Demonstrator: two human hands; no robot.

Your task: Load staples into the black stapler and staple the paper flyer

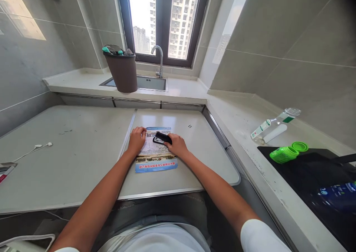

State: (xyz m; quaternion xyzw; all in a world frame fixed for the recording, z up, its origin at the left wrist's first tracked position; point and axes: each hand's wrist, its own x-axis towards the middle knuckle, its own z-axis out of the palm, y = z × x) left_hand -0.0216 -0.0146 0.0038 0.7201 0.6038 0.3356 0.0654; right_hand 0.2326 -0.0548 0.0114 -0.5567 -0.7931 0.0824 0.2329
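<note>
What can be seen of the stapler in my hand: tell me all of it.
The stapler is small and black, seemingly plastic, with a slim upper arm above a lower base that bears a pale strip. The two parts stand apart at the front end, so it looks open. It lies over the printed sheet, its front pointing toward the left hand. The right hand holds its rear end, hiding that part. Whether its base touches the paper cannot be told.

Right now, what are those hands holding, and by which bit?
The right hand holds the black stapler by its right-hand end. The left hand is at the left edge of the printed sheet; whether it grips or presses can't be told.
</note>
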